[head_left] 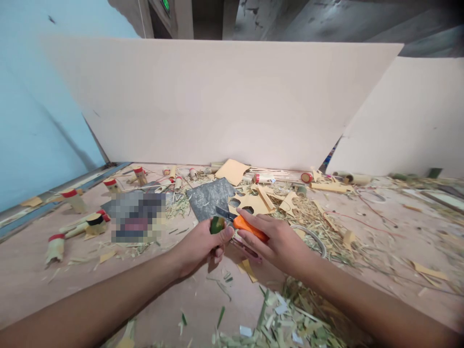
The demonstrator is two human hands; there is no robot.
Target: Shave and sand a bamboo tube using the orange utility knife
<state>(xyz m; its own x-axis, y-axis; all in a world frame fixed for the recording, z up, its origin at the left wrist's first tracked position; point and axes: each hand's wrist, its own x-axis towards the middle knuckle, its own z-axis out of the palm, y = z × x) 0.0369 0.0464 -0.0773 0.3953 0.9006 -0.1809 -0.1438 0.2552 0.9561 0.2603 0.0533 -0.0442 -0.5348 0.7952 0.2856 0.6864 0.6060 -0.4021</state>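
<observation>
In the middle of the head view my left hand [203,244] is closed around a short piece of green bamboo [217,224], its upper end showing above the fingers. My right hand [279,239] grips an orange-handled utility knife [250,227]. The knife's dark blade [225,213] points up and left, just over the bamboo; whether it touches the bamboo I cannot tell. Past the hands lies a dark grey speckled sheet [210,195]. Beside it is a tan sheet with round holes cut out [259,204].
Bamboo shavings [290,319] are heaped at the front. Several bamboo tubes with red ends, one a red-topped tube [74,200], stand or lie at the left. Behind the work leans a large pale board [224,101]. A coil of wire [315,239] lies right of my hands.
</observation>
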